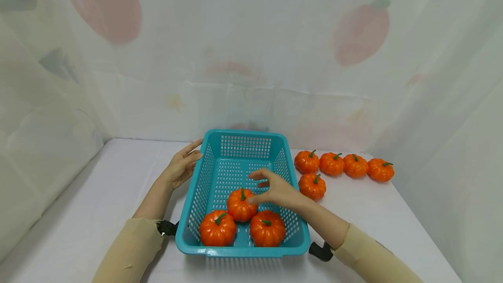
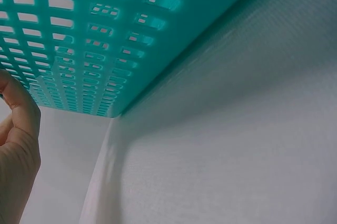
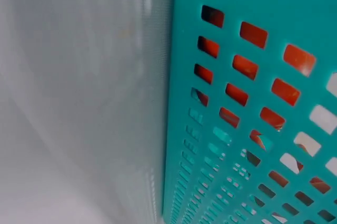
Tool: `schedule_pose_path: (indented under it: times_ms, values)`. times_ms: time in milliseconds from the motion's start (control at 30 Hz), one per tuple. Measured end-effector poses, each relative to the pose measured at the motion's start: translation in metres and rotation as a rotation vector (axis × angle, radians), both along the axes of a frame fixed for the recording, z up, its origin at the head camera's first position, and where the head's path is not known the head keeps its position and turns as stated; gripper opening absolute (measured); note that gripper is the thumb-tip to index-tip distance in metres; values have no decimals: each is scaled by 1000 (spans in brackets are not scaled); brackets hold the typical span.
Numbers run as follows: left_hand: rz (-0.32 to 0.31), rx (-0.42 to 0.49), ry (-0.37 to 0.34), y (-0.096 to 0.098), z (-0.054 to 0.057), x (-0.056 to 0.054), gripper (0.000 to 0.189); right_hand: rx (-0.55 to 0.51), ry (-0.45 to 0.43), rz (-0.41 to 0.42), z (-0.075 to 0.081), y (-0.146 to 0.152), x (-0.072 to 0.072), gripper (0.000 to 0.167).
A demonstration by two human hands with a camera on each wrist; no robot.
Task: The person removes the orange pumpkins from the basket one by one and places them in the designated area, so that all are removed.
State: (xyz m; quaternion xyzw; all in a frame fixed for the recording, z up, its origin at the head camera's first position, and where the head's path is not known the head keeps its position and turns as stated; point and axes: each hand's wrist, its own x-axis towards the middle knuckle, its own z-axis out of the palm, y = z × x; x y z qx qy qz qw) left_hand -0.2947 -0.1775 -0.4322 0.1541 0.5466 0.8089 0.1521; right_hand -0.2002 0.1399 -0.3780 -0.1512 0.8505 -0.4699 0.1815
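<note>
Sitting at the lower centre of the head view: a teal basket [image 1: 291, 248] on the white table [image 1: 98, 195], its near rim towards the bottom edge. Lying inside along that near wall, side by side and touching: a left pumpkin [image 1: 217, 229] and a right pumpkin [image 1: 267, 229]. Resting just behind, between the two and leaning on both: a third pumpkin [image 1: 240, 205], probably placed so because the front row is leaving a hollow for it.

Reaching in from the lower right, over the basket's right wall: the right hand [image 1: 275, 190]. Fingers loosely spread and half straight, thumb tip touching or nearly touching the third pumpkin's right side, nothing closed around it; looking like a hand just at the pumpkin and not gripping it. Showing in the right wrist view only the perforated teal wall, with orange behind the holes.

Resting at the left of centre, against the outside of the basket's left wall: the left hand [image 1: 181, 166], fingers straight and relaxed, tips at the rim, seemingly steadying the basket. Showing in the left wrist view part of this hand beside the wall, not curled round it.

Waiting further back, right of centre, on the table: one loose pumpkin [image 1: 312, 186] near the basket, then a row of four pumpkins [image 1: 343, 164] behind it, stems up.

Hanging at the top: a pale curtain [image 1: 251, 47] with faded fruit prints.
</note>
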Motion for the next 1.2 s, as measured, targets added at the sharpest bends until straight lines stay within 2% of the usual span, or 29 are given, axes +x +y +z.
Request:
schedule_pose_path:
  times_ms: [233,367,567,767,1200]
  values:
    - [14,0,6,-1,-2,-2,62,84,-97,53,-1,-7,-4,77]
    - [19,-6,4,0,-2,-2,63,132,-121,62,-1,-10,-5,82]
    - [19,-3,2,0,-3,-2,63,189,-145,72,-3,-15,-7,81]
    - [2,14,5,0,-3,-3,63,207,-96,100,-5,-18,-10,77]
    - [1,12,3,0,-4,-3,63,340,46,202,-11,-21,-8,77]
